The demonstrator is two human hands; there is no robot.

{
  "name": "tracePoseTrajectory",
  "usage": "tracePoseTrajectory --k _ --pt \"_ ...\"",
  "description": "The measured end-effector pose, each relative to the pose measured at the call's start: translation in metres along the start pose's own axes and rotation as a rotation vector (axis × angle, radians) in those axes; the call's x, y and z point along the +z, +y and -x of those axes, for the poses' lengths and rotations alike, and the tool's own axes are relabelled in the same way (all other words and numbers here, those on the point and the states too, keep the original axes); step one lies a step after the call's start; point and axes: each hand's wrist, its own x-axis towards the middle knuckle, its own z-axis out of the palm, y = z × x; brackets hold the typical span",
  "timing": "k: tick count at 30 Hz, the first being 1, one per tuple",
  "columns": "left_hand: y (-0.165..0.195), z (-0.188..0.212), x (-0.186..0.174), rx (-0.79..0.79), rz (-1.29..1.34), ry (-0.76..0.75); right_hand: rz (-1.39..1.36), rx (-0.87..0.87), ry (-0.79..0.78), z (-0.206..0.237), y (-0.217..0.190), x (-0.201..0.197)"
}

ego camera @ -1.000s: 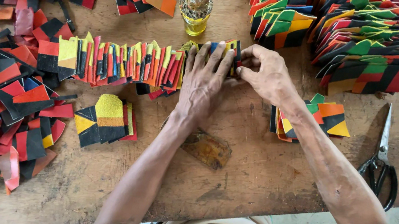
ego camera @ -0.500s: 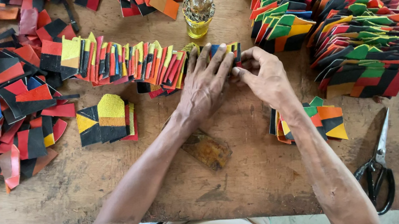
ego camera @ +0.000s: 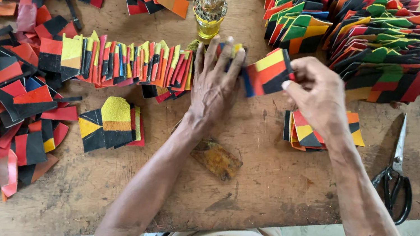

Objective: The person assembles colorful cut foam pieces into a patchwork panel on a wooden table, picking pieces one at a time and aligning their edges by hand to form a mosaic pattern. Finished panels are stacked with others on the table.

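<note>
Head view, left to right: at nine o'clock the overlapped row of pieces (ego camera: pixel 128 61) is pinned flat under the left hand (ego camera: pixel 215 82), fingers spread. At one o'clock a striped piece (ego camera: pixel 269 72) is pinched by the right hand (ego camera: pixel 319 96). Tucking it squarely onto the row's end is judged next.

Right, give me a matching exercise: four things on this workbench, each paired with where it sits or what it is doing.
Things:
1. left hand
2. right hand
3. scissors
4. small glass bottle

Places or states:
A. lying shut by the table's right edge
B. pinching a striped piece
C. pressing flat on the row of pieces
D. standing just beyond the row

Pairs: 1-C, 2-B, 3-A, 4-D
</note>
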Motion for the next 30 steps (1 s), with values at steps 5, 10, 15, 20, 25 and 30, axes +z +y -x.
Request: tracePoseTrajectory --k 5,10,15,20,25,30 --pt "0.0 0.0 -0.019 0.038 0.246 -0.011 0.157 -0.349 0.193 0.042 0.001 -0.016" --pt "-0.02 0.036 -0.08 0.025 0.273 -0.491 0.495 -0.547 0.294 0.075 -0.015 -0.024" --pt "-0.003 0.087 -0.102 -0.094 0.318 -0.591 0.558 -0.655 0.279 0.091 -0.014 -0.006" --pt "0.007 0.12 -0.111 -0.273 0.464 -0.425 0.619 -0.767 0.118 0.12 -0.008 0.045" --pt "-0.009 0.137 -0.126 -0.355 0.31 -0.211 0.411 -0.581 -0.261 0.134 0.005 0.088" --pt "0.008 0.134 -0.117 -0.331 0.429 -0.223 0.476 -0.438 -0.233 0.111 0.012 0.062"
